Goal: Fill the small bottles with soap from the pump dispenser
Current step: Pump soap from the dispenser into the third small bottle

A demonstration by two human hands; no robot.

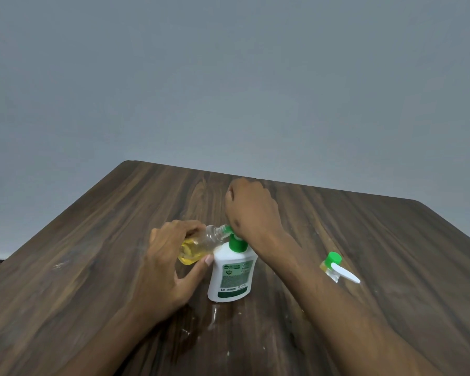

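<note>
A white pump dispenser point(232, 275) with a green pump head stands upright in the middle of the wooden table point(92, 253). My right hand point(251, 210) is curled into a fist and presses down on the pump head with its heel. My left hand point(168, 256) grips a small clear bottle point(201, 245), tilted on its side, its open mouth held against the green spout. Yellow soap fills the bottle's lower part. A second small bottle point(330, 268) with a green cap and yellow soap inside stands to the right, partly hidden by my right forearm.
A white, flat, elongated piece point(345, 272) lies against the second bottle. Pale smears and drops point(215, 313) mark the wood in front of the dispenser. A grey wall rises behind the table's far edge.
</note>
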